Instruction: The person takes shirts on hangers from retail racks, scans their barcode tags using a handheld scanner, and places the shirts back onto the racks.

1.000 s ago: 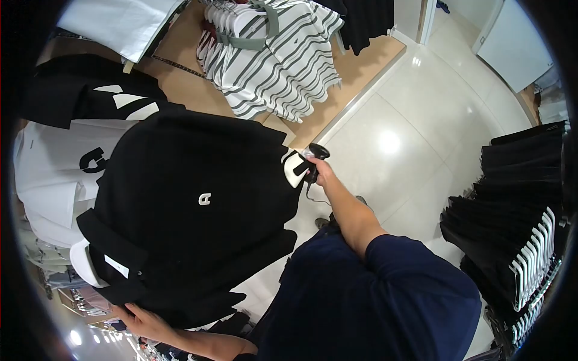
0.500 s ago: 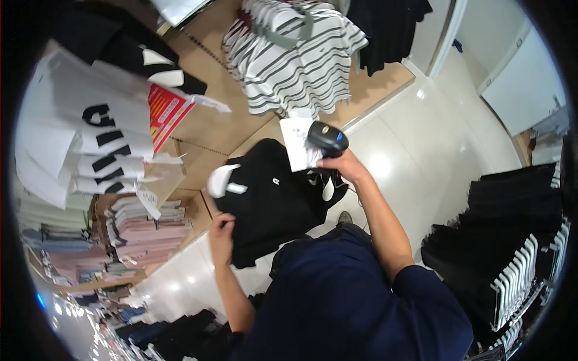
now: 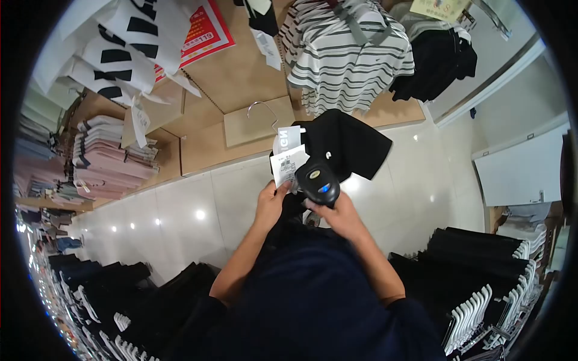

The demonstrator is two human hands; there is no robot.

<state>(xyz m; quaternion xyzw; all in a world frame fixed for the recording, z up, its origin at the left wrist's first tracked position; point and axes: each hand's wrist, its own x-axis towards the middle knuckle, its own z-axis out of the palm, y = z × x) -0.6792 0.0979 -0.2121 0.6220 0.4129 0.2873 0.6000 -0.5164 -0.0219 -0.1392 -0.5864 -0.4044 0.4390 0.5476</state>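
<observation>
My left hand is closed, its fingertips pinching the lower edge of a white paper tag printed with a barcode. Closed around the handle of a black handheld scanner is my right hand. The scanner's head is right beside the tag. A black shirt with a small white letter hangs behind both, partly covered by the scanner. Its grey label shows above the tag, and a metal hanger hook sticks up at its left.
Striped shirts and black shirts hang at the top. Pink shirts hang at the left. Racks of black garments stand at lower left and right. A red sign is at upper left, a white door at right.
The black shirt has turned, with its hanger hook now pointing up. My left hand has come in from the left and taken hold of the tag, beside the scanner in my right hand.
</observation>
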